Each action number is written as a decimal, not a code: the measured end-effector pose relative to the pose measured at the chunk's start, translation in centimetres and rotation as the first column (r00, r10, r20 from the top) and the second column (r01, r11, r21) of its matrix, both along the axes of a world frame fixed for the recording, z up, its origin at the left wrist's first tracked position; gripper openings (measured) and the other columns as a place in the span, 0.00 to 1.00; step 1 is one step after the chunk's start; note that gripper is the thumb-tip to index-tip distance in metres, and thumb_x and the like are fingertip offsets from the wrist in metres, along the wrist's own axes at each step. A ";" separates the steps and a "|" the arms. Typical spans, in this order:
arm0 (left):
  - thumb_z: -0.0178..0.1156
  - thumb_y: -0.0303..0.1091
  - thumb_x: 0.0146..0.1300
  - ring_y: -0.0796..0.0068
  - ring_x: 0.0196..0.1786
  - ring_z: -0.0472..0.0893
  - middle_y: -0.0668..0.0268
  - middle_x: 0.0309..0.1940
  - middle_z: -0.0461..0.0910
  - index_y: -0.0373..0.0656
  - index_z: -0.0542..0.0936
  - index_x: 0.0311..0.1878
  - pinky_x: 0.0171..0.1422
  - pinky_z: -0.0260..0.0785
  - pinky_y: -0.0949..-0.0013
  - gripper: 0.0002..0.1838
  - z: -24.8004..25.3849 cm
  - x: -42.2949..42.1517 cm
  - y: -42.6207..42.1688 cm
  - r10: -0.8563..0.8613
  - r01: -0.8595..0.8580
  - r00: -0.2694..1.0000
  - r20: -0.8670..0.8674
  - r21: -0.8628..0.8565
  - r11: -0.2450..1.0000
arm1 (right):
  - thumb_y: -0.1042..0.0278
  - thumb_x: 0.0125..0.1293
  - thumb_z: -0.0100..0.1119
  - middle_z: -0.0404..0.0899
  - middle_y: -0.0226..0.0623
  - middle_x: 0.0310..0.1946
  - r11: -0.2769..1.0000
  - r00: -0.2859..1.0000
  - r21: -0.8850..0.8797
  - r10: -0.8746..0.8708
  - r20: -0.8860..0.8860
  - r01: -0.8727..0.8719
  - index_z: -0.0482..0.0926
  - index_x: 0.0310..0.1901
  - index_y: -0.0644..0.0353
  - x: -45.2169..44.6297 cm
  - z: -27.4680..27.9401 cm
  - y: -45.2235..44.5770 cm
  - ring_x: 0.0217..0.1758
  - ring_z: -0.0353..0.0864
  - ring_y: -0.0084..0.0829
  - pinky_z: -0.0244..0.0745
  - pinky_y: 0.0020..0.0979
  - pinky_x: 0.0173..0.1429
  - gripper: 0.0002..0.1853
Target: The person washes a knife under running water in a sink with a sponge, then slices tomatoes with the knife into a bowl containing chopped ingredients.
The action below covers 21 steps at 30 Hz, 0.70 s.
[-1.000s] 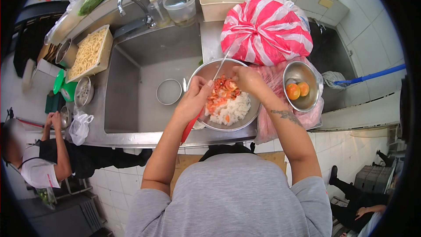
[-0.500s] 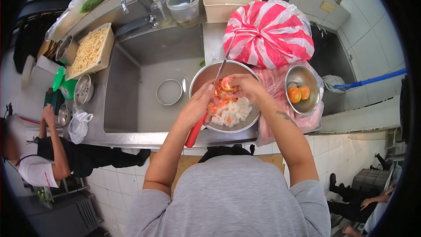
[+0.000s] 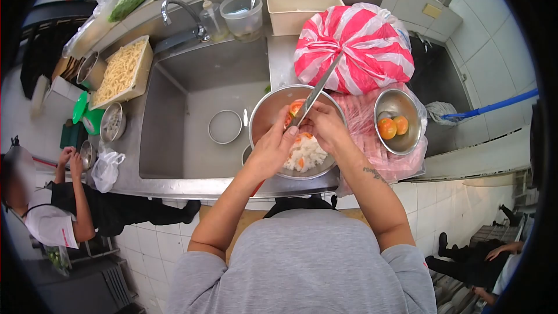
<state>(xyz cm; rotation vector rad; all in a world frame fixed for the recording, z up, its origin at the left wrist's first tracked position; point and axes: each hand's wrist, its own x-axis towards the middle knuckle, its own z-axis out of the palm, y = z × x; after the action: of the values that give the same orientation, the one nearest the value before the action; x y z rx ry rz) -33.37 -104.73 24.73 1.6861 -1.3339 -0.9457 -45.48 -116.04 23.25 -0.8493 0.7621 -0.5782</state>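
Observation:
In the head view, my left hand (image 3: pixel 270 146) grips a knife (image 3: pixel 319 89), its red handle mostly hidden under my wrist and its blade angled up to the right. A cut tomato (image 3: pixel 295 107) sits between my hands beside the blade, with the fingers of my right hand (image 3: pixel 326 129) curled round it, partly hidden. Both hands are over a steel bowl (image 3: pixel 264 111). Inside lie chopped white pieces (image 3: pixel 307 156), which look like onion, with bits of red tomato. A smaller steel bowl (image 3: pixel 411 136) at right holds two whole tomatoes (image 3: pixel 393 127).
The sink (image 3: pixel 192 157) lies left of the bowl, with a round metal ring (image 3: pixel 225 127) in it. Behind are a red-and-white striped bag (image 3: pixel 354 46) and a cream tub (image 3: pixel 302 14). Noodles (image 3: pixel 123 71) fill a tray at left. A co-worker (image 3: pixel 64 197) stands far left.
The knife blade has swung to the right and now crosses over the tomato. My hands have come closer together, and my left hand covers more of the red handle.

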 end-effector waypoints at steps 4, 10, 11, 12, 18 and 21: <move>0.39 0.46 0.72 0.44 0.64 0.68 0.39 0.58 0.68 0.44 0.49 0.72 0.67 0.58 0.58 0.30 1.9 -0.1 0.5 0.010 0.001 0.992 -0.126 0.083 0.997 | 0.72 0.69 0.48 0.80 0.34 0.36 0.998 0.994 0.002 0.067 0.081 -0.067 0.77 0.47 0.62 -0.1 0.2 -0.2 0.33 0.78 0.23 0.75 0.24 0.38 0.10; 0.38 0.46 0.72 0.45 0.66 0.65 0.40 0.61 0.66 0.44 0.49 0.72 0.68 0.56 0.58 0.30 2.9 -0.1 1.4 -0.003 0.006 0.997 -0.072 0.042 0.999 | 0.72 0.69 0.48 0.79 0.33 0.36 0.993 0.998 -0.119 0.035 0.056 -0.028 0.76 0.49 0.62 0.4 1.1 0.4 0.32 0.77 0.21 0.74 0.24 0.36 0.11; 0.38 0.46 0.72 0.46 0.66 0.65 0.40 0.61 0.66 0.44 0.49 0.72 0.68 0.56 0.58 0.30 2.6 -0.2 1.5 -0.007 0.008 0.999 -0.033 0.010 1.000 | 0.72 0.69 0.48 0.79 0.33 0.36 0.991 0.998 -0.132 0.032 0.044 -0.026 0.75 0.49 0.62 0.5 1.2 0.5 0.32 0.77 0.21 0.73 0.23 0.36 0.11; 0.38 0.46 0.72 0.46 0.67 0.65 0.40 0.62 0.65 0.44 0.49 0.72 0.68 0.56 0.58 0.30 2.5 -0.2 1.5 -0.011 0.012 1.000 0.005 -0.021 1.000 | 0.72 0.69 0.47 0.79 0.33 0.35 0.989 0.999 -0.146 0.029 0.033 -0.023 0.75 0.49 0.63 0.6 1.2 0.6 0.32 0.77 0.21 0.73 0.23 0.35 0.11; 0.39 0.46 0.72 0.43 0.64 0.67 0.38 0.61 0.65 0.43 0.48 0.72 0.67 0.57 0.58 0.30 2.0 -0.2 1.6 0.042 -0.042 0.999 0.032 -0.017 0.999 | 0.74 0.68 0.46 0.79 0.35 0.34 0.978 0.997 -0.196 0.078 0.008 -0.075 0.75 0.48 0.64 0.7 0.9 0.8 0.32 0.77 0.22 0.73 0.22 0.34 0.11; 0.39 0.46 0.72 0.42 0.62 0.69 0.38 0.59 0.67 0.42 0.49 0.71 0.65 0.60 0.57 0.30 1.9 -0.6 1.5 0.070 -0.069 0.997 0.041 -0.032 0.997 | 0.73 0.68 0.46 0.79 0.35 0.34 0.981 0.995 -0.168 0.100 -0.018 -0.102 0.75 0.48 0.65 0.9 1.5 1.1 0.32 0.77 0.22 0.73 0.22 0.34 0.11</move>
<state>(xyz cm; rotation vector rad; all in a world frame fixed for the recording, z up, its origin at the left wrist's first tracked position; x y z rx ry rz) -33.98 -103.21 26.68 1.7270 -1.3019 -0.8500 -44.54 -114.92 24.77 -1.0414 0.6806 -0.5536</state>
